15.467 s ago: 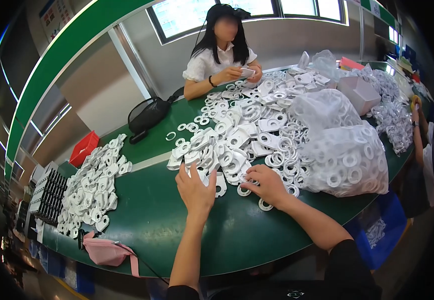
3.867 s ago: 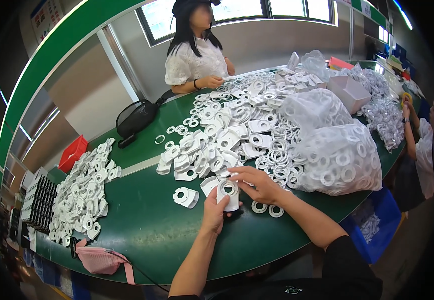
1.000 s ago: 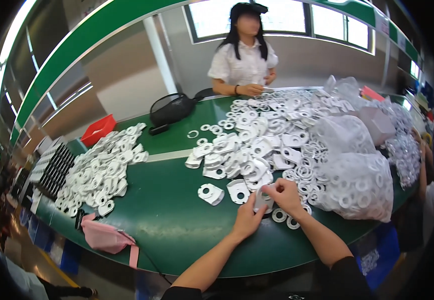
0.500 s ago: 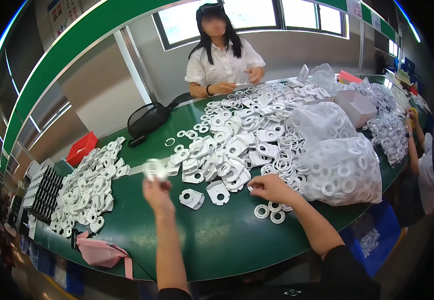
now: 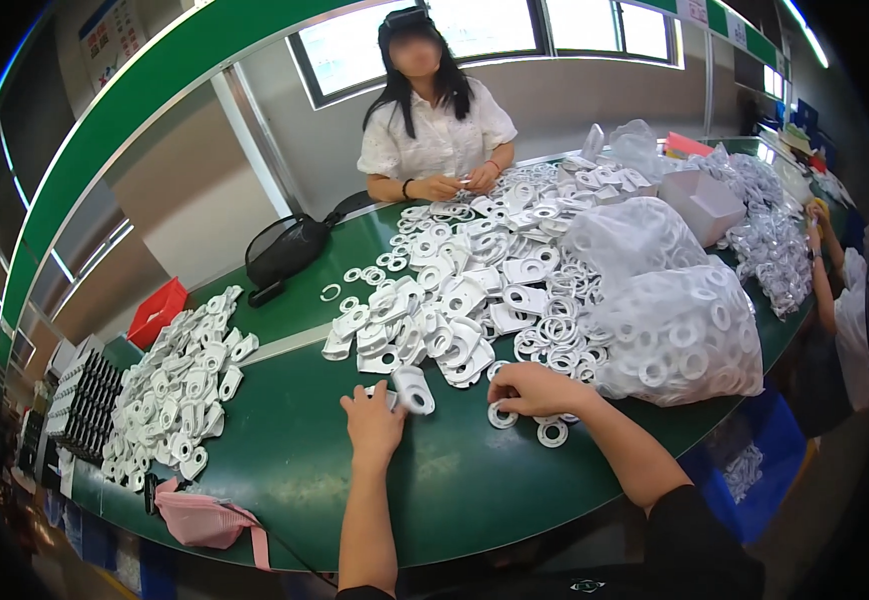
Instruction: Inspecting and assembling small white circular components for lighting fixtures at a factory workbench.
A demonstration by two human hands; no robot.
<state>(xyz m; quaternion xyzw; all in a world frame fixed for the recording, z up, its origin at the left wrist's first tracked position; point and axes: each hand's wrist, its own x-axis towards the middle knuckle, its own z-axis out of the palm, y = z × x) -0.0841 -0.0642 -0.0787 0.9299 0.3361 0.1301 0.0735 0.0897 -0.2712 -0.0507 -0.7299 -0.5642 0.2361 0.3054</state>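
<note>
My left hand (image 5: 373, 425) is over the table with its fingers spread, the tips at a white plastic part (image 5: 387, 396) that they partly cover. Just right of those fingertips is another white flanged part (image 5: 415, 390) with a round hole, tilted and slightly blurred. My right hand (image 5: 540, 390) is bent downward, thumb and fingers closed at the edge of a flat white ring (image 5: 502, 416). Close by, below that hand, lies a white ring (image 5: 553, 434), partly overlapping another. Beyond both hands spreads a large heap of white parts (image 5: 435, 310).
A second pile of white parts (image 5: 175, 390) lies left, near a red bin (image 5: 158, 312) and stacked black trays (image 5: 85, 400). Plastic bags of rings (image 5: 680, 330) stand right. A pink pouch (image 5: 200, 515) sits at the near edge, a black bag (image 5: 290, 250) farther back. A person (image 5: 435, 140) works opposite.
My left hand has moved right and nearer, and the blurred white piece no longer shows in it. My right hand has come down onto a loose ring, shifting it left.
</note>
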